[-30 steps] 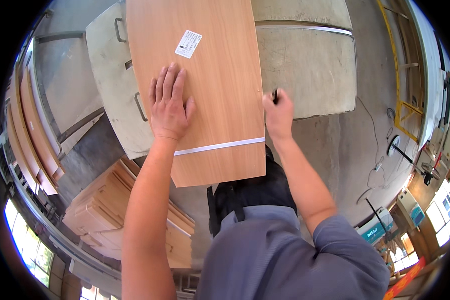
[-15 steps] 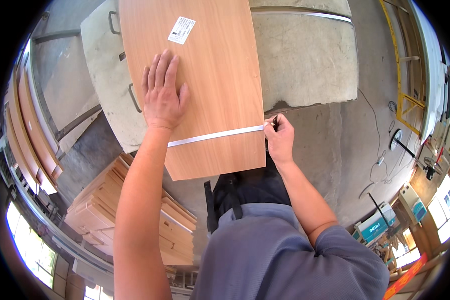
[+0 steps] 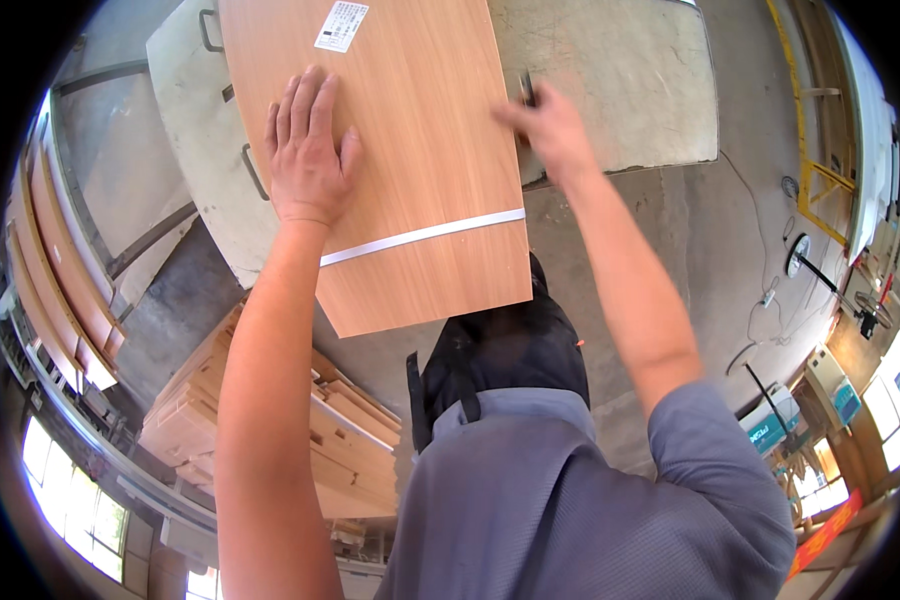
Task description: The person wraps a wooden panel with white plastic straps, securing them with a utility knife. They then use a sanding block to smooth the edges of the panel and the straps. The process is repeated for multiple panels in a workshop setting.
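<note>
2 hands (left flat) on wooden panel.

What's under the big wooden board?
A grey table shows around the board, which juts past the table's near edge over the concrete floor. The left hand lies flat on top. Whatever sits directly beneath the board is covered.

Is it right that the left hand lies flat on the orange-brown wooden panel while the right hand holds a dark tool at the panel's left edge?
Not quite. The left hand does lie flat on the orange-brown wooden panel, but the right hand holds the dark tool at the panel's right edge, not its left. The head view shows this.
</note>
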The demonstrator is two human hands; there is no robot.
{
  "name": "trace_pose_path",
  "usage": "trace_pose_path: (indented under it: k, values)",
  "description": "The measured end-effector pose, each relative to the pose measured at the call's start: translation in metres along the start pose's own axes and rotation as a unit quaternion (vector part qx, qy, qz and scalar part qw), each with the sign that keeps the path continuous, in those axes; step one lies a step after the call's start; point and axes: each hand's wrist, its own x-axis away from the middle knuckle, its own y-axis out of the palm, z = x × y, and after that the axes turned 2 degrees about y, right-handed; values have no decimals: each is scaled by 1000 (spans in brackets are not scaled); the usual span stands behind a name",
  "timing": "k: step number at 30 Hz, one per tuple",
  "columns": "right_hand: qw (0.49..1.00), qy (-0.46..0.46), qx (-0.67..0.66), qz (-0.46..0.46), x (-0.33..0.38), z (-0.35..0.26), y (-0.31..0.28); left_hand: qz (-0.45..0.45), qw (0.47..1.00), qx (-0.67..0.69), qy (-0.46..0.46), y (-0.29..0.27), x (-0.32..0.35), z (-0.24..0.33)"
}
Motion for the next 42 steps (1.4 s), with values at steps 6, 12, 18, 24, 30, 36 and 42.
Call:
trace_pose_path:
  k: [6, 12, 18, 24, 30, 36, 42]
  values:
    - [985, 128, 116, -2, 218, 92, -33, 0, 1000, 0, -1, -1, 2, 0]
    - [931, 146, -107, -317, 199, 28, 41, 5, 1000, 1, 17, 4, -5, 0]
    - [941, -73, -161, 288, 141, 40, -41, -7, 1000, -11, 2, -3, 6, -4]
    - [978, -4, -184, 96, 135, 47, -16, -18, 1000, 3, 1, -2, -4, 2]
    - [986, 32, -125, 110, 90, 30, 21, -39, 999, 9, -4, -10, -2, 2]
    - [965, -15, -238, 104, -5, -27, 31, -87, 996, 10, -32, -16, -3, 4]
    - [957, -38, -270, 95, -146, -128, 43, -106, 993, 22, -44, -17, -2, 3]
